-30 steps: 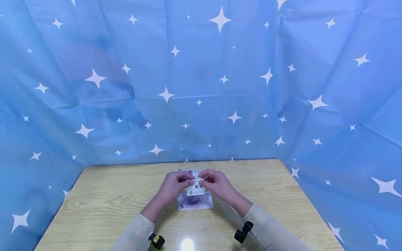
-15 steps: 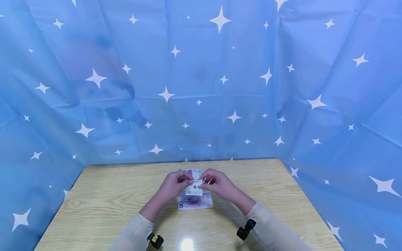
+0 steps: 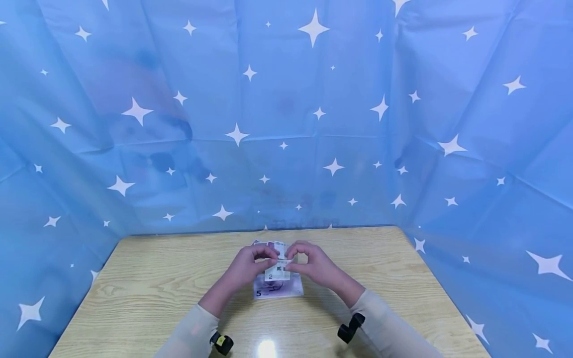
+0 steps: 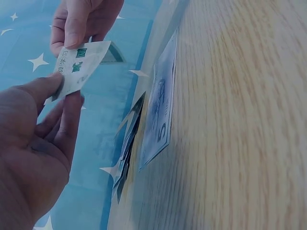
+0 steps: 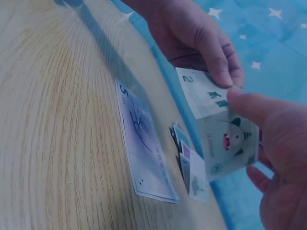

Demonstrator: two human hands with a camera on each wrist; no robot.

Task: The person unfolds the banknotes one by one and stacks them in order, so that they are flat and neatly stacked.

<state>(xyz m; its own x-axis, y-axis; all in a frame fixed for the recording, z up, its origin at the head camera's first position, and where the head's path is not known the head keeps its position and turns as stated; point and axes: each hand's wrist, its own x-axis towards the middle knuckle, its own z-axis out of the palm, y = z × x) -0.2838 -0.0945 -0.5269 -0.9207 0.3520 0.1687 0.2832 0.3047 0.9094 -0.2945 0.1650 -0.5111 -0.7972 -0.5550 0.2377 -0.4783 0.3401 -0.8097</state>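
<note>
A white-and-green play banknote (image 3: 276,272) marked 2 is held up over the middle of the table. My left hand (image 3: 249,261) pinches its left part between thumb and fingers. On the other side, the right hand (image 3: 310,258) pinches it too, thumb in front. The right wrist view shows the banknote (image 5: 225,127) with a crease across it and a cartoon face on one panel. Beneath the hands lies a purple play banknote (image 3: 279,291) marked 5, flat on the wood. Behind it, several other banknotes (image 5: 189,165) lie overlapping.
The wooden table (image 3: 156,288) stretches out on both sides of the hands. At its far edge hangs a blue curtain (image 3: 286,164) with white stars. Black wrist cameras sit on both sleeves, the left one (image 3: 221,343) and the right one (image 3: 350,328).
The green banknote shifts left, then dips slightly. The right hand's thumb and finger bow into a rounder arch at its edge. The purple banknote stays put.
</note>
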